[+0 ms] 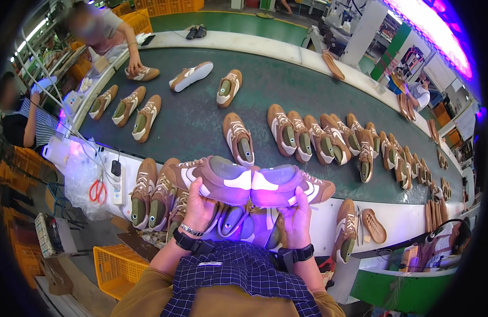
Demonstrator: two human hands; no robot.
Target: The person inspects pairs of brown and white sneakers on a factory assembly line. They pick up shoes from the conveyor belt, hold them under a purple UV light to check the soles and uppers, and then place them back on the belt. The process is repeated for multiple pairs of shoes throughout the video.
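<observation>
As two heels meet, a comparison seems under way

While the left hand pinches the left brown shoe between its thumb and fingers mostly out of sight, the right hand grips the right brown shoe in much the same way. Both are raised over the near edge of the worktop, heels touching and toes pointing outward, just above a cluster of other shoes. The step in hand looks like matching the heels by eye; a next move would call for even support from both sides, lest either shoe knock those beneath.

Faint marks on the left shoe's insole and the small pale tag on the checked apron are too small to read. On the heels, no lettering can be made out.
</observation>
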